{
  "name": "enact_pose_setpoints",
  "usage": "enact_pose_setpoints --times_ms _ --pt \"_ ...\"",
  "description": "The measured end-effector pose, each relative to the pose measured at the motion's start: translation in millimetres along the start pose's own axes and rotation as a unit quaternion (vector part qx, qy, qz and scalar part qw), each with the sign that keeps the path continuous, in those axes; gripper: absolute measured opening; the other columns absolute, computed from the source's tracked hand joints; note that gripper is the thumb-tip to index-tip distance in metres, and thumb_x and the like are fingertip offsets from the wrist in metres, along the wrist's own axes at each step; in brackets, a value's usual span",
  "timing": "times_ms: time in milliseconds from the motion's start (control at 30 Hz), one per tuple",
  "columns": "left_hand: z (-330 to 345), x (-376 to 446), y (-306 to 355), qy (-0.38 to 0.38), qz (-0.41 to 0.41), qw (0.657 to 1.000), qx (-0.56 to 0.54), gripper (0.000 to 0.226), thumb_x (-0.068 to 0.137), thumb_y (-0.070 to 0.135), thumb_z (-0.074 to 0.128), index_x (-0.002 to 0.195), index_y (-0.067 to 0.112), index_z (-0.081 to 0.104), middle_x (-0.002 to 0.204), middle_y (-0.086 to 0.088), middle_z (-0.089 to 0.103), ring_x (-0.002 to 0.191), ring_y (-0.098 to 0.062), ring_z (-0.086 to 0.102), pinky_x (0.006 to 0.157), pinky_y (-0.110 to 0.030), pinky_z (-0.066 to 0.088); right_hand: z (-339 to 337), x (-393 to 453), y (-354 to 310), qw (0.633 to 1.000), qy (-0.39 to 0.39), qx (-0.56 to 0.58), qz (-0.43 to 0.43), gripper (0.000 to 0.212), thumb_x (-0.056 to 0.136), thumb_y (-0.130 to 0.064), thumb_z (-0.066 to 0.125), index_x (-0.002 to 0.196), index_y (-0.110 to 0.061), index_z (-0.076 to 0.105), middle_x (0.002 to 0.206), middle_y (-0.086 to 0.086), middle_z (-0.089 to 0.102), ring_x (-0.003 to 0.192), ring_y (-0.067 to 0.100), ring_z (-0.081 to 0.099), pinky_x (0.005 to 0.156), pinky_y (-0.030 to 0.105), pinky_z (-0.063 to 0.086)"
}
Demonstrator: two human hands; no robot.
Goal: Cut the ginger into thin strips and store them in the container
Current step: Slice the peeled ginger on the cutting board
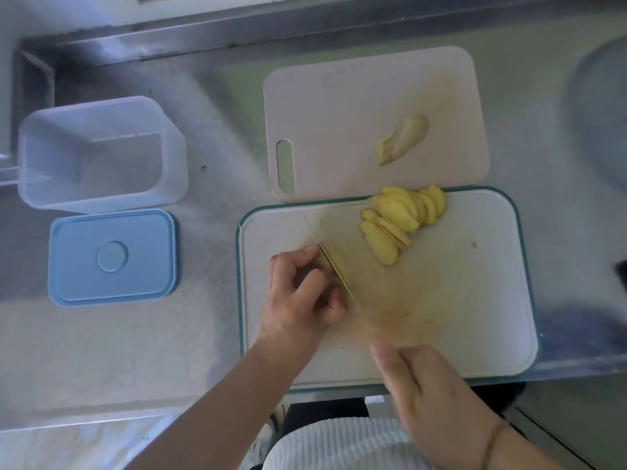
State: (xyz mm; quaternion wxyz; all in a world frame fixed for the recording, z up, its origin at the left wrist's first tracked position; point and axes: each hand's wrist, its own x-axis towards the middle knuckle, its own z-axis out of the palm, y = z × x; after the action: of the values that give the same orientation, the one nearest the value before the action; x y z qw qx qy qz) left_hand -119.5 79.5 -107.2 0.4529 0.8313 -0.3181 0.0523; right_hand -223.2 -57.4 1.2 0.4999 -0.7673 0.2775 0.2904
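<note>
Two cutting boards [475, 300] on the bench: left hand [298, 300] curled, right hand [431, 395] gripping one knife [336, 266] (blurred) beside fanned ginger slices [403, 218].

Steel counter [210, 137] carries clear container [98, 154], blue lid [112, 257] just beside it, pink cutting board [339, 96], teal-rimmed white cutting board [475, 317].

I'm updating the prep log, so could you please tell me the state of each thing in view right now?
Container: open, empty.
Lid: off, flat on the counter beside the container.
Ginger slices: cut, fanned on the white board.
Ginger piece: partly cut, on the pink board.
Knife: blurred, over the white board.
Left hand: curled beside the blade.
Right hand: grips the knife.
</note>
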Motion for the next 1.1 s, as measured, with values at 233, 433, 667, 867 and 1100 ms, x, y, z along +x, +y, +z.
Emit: enact_pose_setpoints --times_ms 233,433,667,867,1100 --pt "-0.2 -3.0 -3.1 -0.004 -0.020 0.999 -0.038 0.026 0.098 0.026 0.065 0.086 0.009 0.048 0.117 -0.009 0.043 0.085 -0.024 0.062 0.075 -0.023 0.054 -5.4 54.4 -40.8 0.998 0.033 0.026 -0.050 0.067 0.084 -0.068 0.024 0.042 -0.017 0.035 0.031 -0.006 0.033 0.031 0.008 0.034 0.038 0.015 0.027" --pt "3.1 -2.5 -2.7 0.016 -0.010 1.000 -0.016 0.011 0.086 0.009 0.061 0.086 0.014 0.051 0.116 -0.010 0.045 0.087 -0.032 0.067 0.074 -0.028 0.057 4.4 6.4 0.7 0.999 0.025 0.000 -0.027 0.057 0.081 -0.068 0.022 0.052 -0.019 0.024 0.040 -0.004 0.028 0.044 0.010 0.027 0.047 0.021 0.028" --pt "2.4 -0.4 -1.0 0.014 0.004 1.000 0.011 0.017 0.084 0.012 0.068 0.087 0.013 0.051 0.115 -0.007 0.045 0.085 -0.034 0.064 0.076 -0.026 0.055 -6.3 53.5 -33.2 0.998 0.053 0.019 -0.031 0.068 0.090 -0.063 0.027 0.043 -0.016 0.040 0.035 -0.004 0.042 0.037 0.007 0.040 0.048 0.020 0.034" --pt "3.4 -1.3 -3.1 0.022 -0.010 1.000 -0.005 0.019 0.081 0.008 0.071 0.081 0.007 0.052 0.113 -0.014 0.046 0.092 -0.016 0.057 0.086 -0.010 0.046 2.7 43.2 -27.7 0.997 0.055 -0.019 -0.049 0.068 0.081 -0.071 0.021 0.047 -0.016 0.042 0.041 -0.002 0.041 0.041 0.009 0.039 0.051 0.026 0.036" --pt "1.9 1.1 -1.5 0.020 -0.004 1.000 0.002 0.016 0.083 0.008 0.065 0.088 0.015 0.052 0.113 -0.017 0.048 0.087 -0.029 0.065 0.079 -0.026 0.056 -0.5 23.0 -10.5 0.998 0.047 -0.031 -0.030 0.061 0.082 -0.068 0.021 0.049 -0.018 0.031 0.036 -0.005 0.032 0.040 0.008 0.033 0.047 0.021 0.030"
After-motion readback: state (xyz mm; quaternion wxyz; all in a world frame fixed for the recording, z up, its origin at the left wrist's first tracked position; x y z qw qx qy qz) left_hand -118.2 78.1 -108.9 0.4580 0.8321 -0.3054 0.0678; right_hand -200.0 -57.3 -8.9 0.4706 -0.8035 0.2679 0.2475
